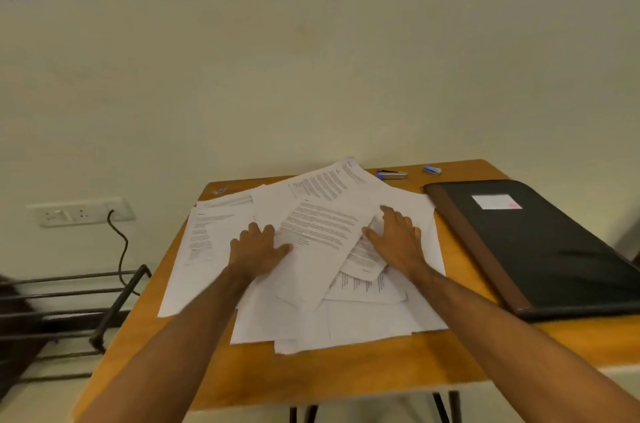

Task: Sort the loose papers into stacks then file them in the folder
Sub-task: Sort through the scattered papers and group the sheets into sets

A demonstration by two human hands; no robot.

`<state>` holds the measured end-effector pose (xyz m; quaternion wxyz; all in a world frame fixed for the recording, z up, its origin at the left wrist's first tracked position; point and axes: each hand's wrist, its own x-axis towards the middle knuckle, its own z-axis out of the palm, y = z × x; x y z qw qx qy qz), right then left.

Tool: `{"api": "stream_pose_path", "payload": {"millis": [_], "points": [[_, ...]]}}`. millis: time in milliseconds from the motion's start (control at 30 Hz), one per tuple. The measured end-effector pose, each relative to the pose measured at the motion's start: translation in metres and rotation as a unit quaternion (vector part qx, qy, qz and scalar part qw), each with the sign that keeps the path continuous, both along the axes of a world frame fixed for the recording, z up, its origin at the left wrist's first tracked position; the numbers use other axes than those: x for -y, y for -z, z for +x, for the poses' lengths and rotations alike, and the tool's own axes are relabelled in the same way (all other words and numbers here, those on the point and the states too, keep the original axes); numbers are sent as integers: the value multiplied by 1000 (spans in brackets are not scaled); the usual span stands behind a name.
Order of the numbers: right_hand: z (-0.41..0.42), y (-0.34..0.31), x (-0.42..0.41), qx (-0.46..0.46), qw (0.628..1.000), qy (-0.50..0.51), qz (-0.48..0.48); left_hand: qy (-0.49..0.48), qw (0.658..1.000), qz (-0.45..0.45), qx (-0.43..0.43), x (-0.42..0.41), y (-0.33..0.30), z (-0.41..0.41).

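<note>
The loose papers (pixel 311 249) are pressed flat under both outspread, ungrasping hands, left hand (pixel 258 248) and right hand (pixel 398 239); the closed folder (pixel 540 249) lies right, nearer the right hand.

A wooden table (pixel 346 374) stands against a plain cream wall (pixel 311 76) bearing a socket (pixel 79 211).

Seen from a single head-worn camera, angled forward and down, the wooden table (pixel 346 374) is viewed close, toward six o'clock.

Loose overlapping papers (pixel 311 239) beside closed black folder (pixel 540 249)
</note>
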<state>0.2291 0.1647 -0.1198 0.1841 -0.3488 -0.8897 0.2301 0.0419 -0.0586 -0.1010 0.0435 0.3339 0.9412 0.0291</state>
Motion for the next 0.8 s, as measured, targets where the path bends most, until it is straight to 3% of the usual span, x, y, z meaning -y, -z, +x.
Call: {"api": "stream_pose_path", "payload": {"millis": [133, 333, 467, 567, 700, 800], "points": [[40, -15, 35, 102, 993, -61, 24, 12, 999, -49, 0, 33, -16, 53], [75, -25, 89, 213, 966, -147, 7, 61, 990, -90, 86, 66, -22, 98], [82, -18, 96, 207, 969, -132, 28, 73, 993, -89, 25, 74, -12, 115], [70, -17, 86, 168, 982, -79, 27, 119, 993, -16, 10, 65, -18, 114], [53, -11, 65, 169, 983, -51, 41, 127, 962, 196, 145, 50, -20, 83], [50, -3, 48, 182, 980, -74, 42, 125, 967, 209, 76, 32, -9, 48]]}}
